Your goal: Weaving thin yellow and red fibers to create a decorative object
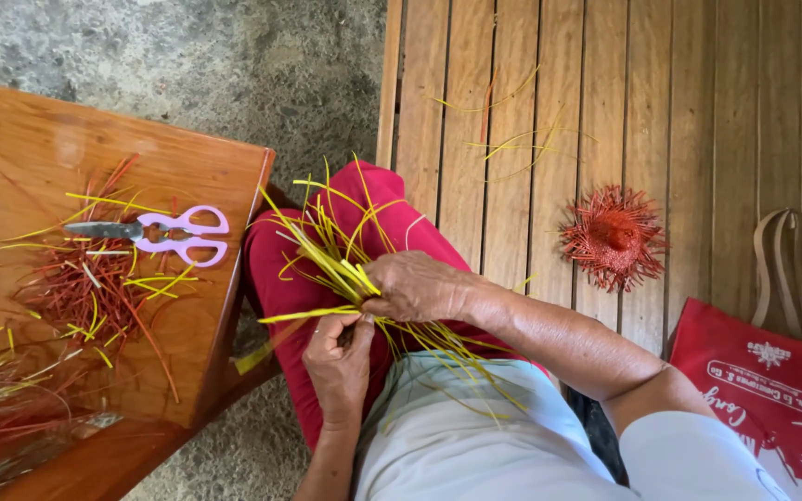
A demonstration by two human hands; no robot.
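Head view: right hand (417, 286) and left hand (341, 357) both clamped on yellow strips (327, 255) over lap.

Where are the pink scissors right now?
The scissors lie on the wooden table at the left of the head view, on cut red and yellow strips.

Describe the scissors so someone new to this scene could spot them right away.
Look at the low wooden table left of the person's knee, strewn with red and yellow strips. The scissors lie flat near its middle, blades pointing left. Their pale pink-lilac loop handles and grey metal blades are unlike anything around them.
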